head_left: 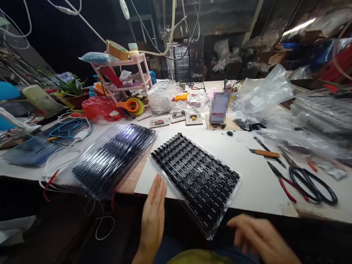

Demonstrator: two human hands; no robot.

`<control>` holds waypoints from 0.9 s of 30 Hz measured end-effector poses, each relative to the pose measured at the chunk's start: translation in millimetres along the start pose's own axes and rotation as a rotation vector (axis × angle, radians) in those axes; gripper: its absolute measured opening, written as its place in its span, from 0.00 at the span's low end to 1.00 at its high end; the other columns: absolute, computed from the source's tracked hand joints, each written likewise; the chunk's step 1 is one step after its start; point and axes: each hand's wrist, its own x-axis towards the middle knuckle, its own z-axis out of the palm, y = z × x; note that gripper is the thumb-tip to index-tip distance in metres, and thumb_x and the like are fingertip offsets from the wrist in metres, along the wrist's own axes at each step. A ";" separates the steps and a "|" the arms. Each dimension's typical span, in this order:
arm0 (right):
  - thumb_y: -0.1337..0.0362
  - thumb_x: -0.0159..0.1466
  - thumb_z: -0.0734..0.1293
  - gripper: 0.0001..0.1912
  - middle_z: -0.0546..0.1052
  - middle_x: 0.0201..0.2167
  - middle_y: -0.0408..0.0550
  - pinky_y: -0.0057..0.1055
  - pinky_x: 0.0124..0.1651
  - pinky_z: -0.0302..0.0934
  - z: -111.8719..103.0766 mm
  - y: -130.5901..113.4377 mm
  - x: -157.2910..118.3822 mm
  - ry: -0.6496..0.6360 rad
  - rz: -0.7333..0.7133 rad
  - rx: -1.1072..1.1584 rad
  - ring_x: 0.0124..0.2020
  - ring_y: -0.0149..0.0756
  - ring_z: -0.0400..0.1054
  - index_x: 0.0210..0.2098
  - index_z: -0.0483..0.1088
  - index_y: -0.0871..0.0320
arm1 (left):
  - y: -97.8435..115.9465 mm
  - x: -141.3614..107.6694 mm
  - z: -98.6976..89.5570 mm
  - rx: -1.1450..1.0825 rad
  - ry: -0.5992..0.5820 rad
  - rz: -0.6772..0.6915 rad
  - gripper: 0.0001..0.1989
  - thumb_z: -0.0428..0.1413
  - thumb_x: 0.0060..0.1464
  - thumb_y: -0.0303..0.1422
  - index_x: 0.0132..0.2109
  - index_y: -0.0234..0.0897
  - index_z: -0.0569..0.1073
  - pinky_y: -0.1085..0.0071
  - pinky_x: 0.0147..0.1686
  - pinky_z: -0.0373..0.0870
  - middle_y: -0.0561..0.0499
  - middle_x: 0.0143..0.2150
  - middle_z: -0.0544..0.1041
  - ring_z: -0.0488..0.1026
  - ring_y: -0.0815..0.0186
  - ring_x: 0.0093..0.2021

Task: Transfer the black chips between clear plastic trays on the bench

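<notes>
A clear plastic tray (239, 176) filled with rows of small black connector-like parts (196, 172) lies aslant on the white worktop, its near corner jutting past the front edge. Beside its left edge is my left hand (154, 214), fingers stretched straight and held together, with nothing in it. Whether the fingertips touch the tray is hard to tell. My right hand (254, 233) is just off the tray's near right corner, slightly blurred. Its fingers are loosely bent and apart, and no object shows in them.
A stack of wrapped clear trays (115, 157) sits to the left. On the right lie scissors (310, 179), red-handled pliers (283, 181) and an orange cutter (265, 153). Behind stand a pink rack (123, 73), small fixtures (194, 118) and plastic bags (264, 91). Cables hang overhead.
</notes>
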 end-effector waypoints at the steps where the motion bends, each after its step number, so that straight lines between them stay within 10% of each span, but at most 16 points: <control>1: 0.48 0.64 0.59 0.21 0.76 0.24 0.47 0.28 0.24 0.65 -16.5 2.2 11.3 0.146 -0.062 -0.028 0.23 0.34 0.69 0.34 0.75 0.57 | -3.9 -8.1 -0.7 0.021 -0.025 -0.039 0.21 0.55 0.57 0.30 0.57 0.46 0.69 0.72 0.63 0.53 0.54 0.65 0.62 0.53 0.64 0.66; 4: 0.48 0.63 0.61 0.20 0.78 0.39 0.51 0.38 0.43 0.67 -47.1 11.7 55.4 0.552 -0.259 -0.223 0.39 0.41 0.71 0.42 0.74 0.57 | -11.1 -21.5 -5.3 0.068 -0.085 -0.102 0.24 0.56 0.56 0.31 0.59 0.50 0.67 0.72 0.64 0.52 0.57 0.66 0.61 0.52 0.64 0.67; 7: 0.49 0.63 0.60 0.21 0.77 0.41 0.53 0.45 0.47 0.64 -50.6 14.1 84.0 0.565 -0.346 -0.388 0.43 0.45 0.69 0.44 0.73 0.57 | -2.2 -12.1 -9.7 0.119 -0.129 -0.097 0.25 0.56 0.56 0.34 0.61 0.49 0.64 0.68 0.64 0.51 0.53 0.65 0.61 0.54 0.62 0.66; 13: 0.53 0.67 0.57 0.18 0.78 0.33 0.48 0.36 0.39 0.65 -9.6 -14.3 39.8 0.077 -0.222 -0.233 0.34 0.39 0.72 0.45 0.73 0.54 | 50.4 61.8 21.4 0.536 -0.132 -0.059 0.31 0.62 0.49 0.28 0.60 0.45 0.66 0.65 0.64 0.42 0.44 0.58 0.71 0.54 0.59 0.65; 19: 0.52 0.64 0.62 0.26 0.66 0.60 0.47 0.36 0.61 0.54 68.5 -29.3 18.0 -0.418 -0.317 -0.066 0.59 0.40 0.59 0.61 0.60 0.48 | 45.3 136.3 97.5 0.913 -0.443 0.013 0.24 0.65 0.40 0.25 0.48 0.38 0.75 0.57 0.63 0.41 0.42 0.49 0.77 0.56 0.52 0.64; 23: 0.53 0.64 0.62 0.30 0.51 0.68 0.50 0.38 0.63 0.48 88.7 -35.3 28.7 -0.525 -0.429 -0.059 0.65 0.41 0.50 0.64 0.55 0.50 | 25.4 134.7 138.4 0.953 -0.606 0.025 0.26 0.67 0.35 0.23 0.46 0.37 0.77 0.58 0.63 0.44 0.43 0.48 0.78 0.60 0.49 0.62; 27: 0.58 0.66 0.62 0.21 0.64 0.60 0.48 0.34 0.57 0.59 51.1 -26.0 13.8 -0.425 -0.467 0.065 0.56 0.37 0.64 0.58 0.63 0.49 | 41.7 100.4 119.4 0.874 -0.674 0.208 0.24 0.65 0.39 0.22 0.47 0.40 0.76 0.72 0.63 0.41 0.50 0.57 0.72 0.54 0.59 0.66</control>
